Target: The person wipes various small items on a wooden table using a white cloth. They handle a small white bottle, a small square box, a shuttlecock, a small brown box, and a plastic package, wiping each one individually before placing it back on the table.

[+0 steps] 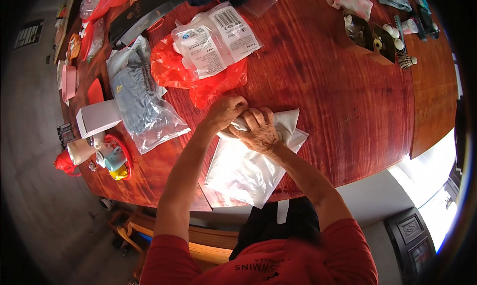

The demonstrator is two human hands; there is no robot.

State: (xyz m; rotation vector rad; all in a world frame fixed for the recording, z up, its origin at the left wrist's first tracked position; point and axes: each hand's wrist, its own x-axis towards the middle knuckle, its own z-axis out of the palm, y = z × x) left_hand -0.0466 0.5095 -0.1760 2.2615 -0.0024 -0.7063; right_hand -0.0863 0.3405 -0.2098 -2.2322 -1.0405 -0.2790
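Note:
A clear plastic bag (238, 178) with folded white cloth (285, 122) inside lies at the near edge of the table, in front of my body. White fabric bulges out at the far end of the bag. My left hand (226, 113) is closed at the far left corner of this bundle, its fingers curled; what exactly they pinch is hidden. Beside it, my right hand (258, 130) presses down with bent fingers gripping the white cloth near the bag's mouth. The two hands nearly touch.
Just beyond my hands lie a red plastic bag (169, 66) and a labelled clear packet (218, 39). Bagged grey-blue clothing (131, 86), a white box (98, 118) and a red tray of cups (130, 161) are at left. Open boxes (357, 34) and a shuttlecock (406, 61) stand far right.

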